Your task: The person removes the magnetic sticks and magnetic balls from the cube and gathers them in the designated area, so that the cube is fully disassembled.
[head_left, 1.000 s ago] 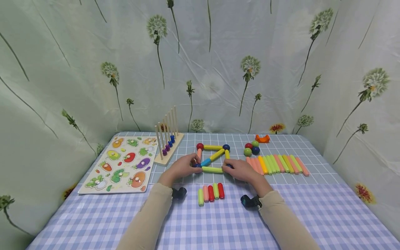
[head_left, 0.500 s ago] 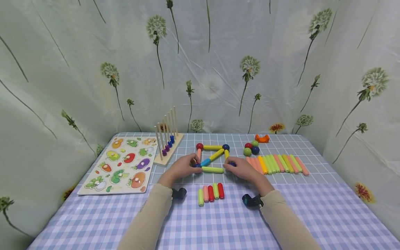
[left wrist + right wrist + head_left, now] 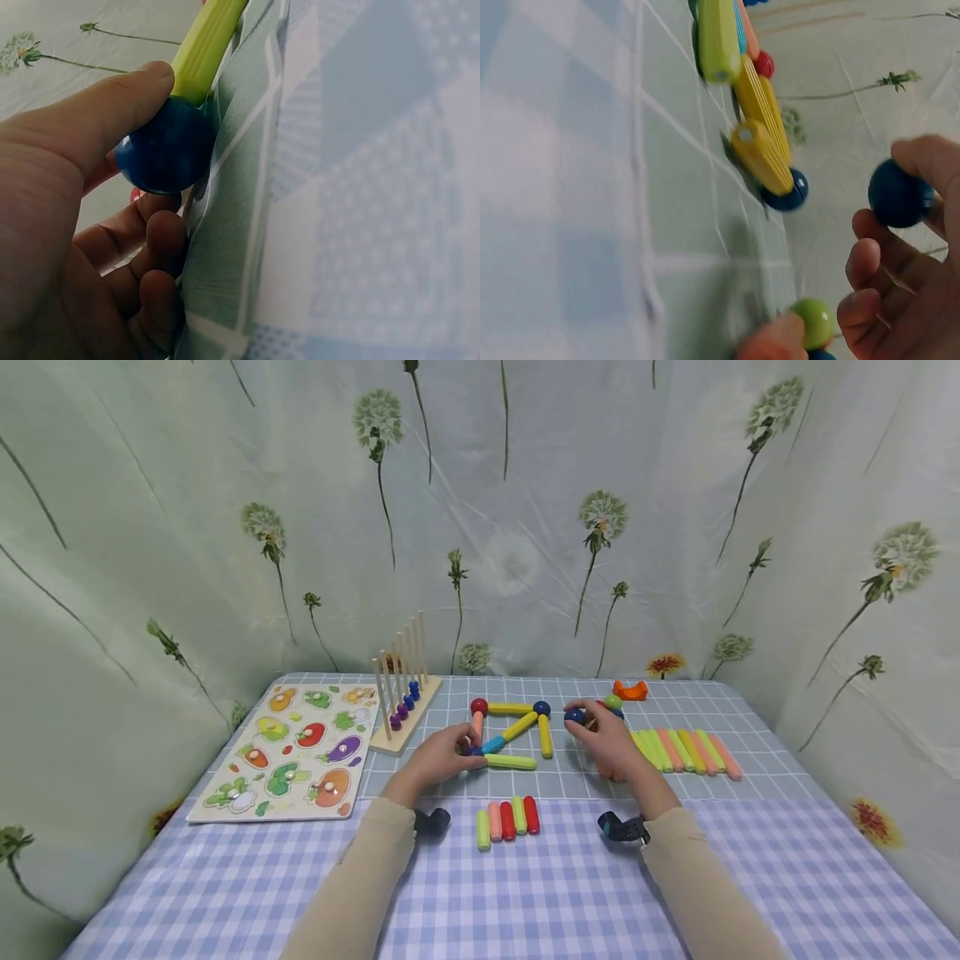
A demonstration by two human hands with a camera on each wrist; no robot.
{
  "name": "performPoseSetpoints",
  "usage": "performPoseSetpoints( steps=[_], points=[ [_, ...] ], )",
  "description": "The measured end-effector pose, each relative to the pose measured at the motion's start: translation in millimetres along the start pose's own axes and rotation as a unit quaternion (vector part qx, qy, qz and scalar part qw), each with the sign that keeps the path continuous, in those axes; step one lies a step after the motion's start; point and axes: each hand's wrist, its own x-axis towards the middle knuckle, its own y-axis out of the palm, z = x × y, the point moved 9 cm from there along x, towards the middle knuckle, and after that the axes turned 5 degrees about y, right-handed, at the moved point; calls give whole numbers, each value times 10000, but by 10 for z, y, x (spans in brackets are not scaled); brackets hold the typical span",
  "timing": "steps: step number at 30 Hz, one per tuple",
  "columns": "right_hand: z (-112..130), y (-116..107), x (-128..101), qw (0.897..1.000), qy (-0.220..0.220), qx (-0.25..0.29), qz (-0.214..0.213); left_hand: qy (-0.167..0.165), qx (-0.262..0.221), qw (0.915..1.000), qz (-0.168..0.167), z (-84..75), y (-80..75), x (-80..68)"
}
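With thumb and fingers my left hand (image 3: 438, 758) pinches a blue ball (image 3: 166, 146) at the near left corner of a rod-and-ball frame. A light green rod (image 3: 512, 762) runs right from that ball, its other end free. Also in the frame are a red ball (image 3: 479, 707), a far yellow rod (image 3: 511, 709), a far right blue ball (image 3: 542, 709), a right yellow rod (image 3: 545, 737) and a blue-and-yellow diagonal (image 3: 519, 727). Raised off the table, another blue ball (image 3: 898, 193) sits between the thumb and fingers of my right hand (image 3: 615, 745), beside loose balls.
A green ball (image 3: 613, 702) and an orange curved piece (image 3: 630, 692) lie behind my right hand. A row of coloured rods (image 3: 682, 750) spreads to the right, several short rods (image 3: 507, 821) nearer. A vegetable puzzle board (image 3: 300, 752) and peg stand (image 3: 408, 714) occupy the left.
My right hand has lifted the blue ball from the near right corner and carried it right and away, leaving the green and yellow rod ends bare. My left hand has stayed in place.
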Motion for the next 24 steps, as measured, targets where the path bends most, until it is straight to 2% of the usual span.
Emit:
performPoseSetpoints(
  steps=[6,12,16,20,24],
  points=[
    [-134,-386,105,9982,209,-2,-563,104,31,9999,-64,-7,-23,-27],
    [-383,-729,189,9941,591,-242,-881,-38,22,10000,-76,31,6,-37],
    [-575,-811,243,9910,838,-605,-847,-129,19,9999,-49,51,14,-45],
    [-769,-761,296,9886,1152,-875,-426,-96,40,9999,-49,44,10,-41],
    [-880,-714,343,9813,1373,-1336,-153,-14,54,10000,-72,35,7,-27]
  ],
)
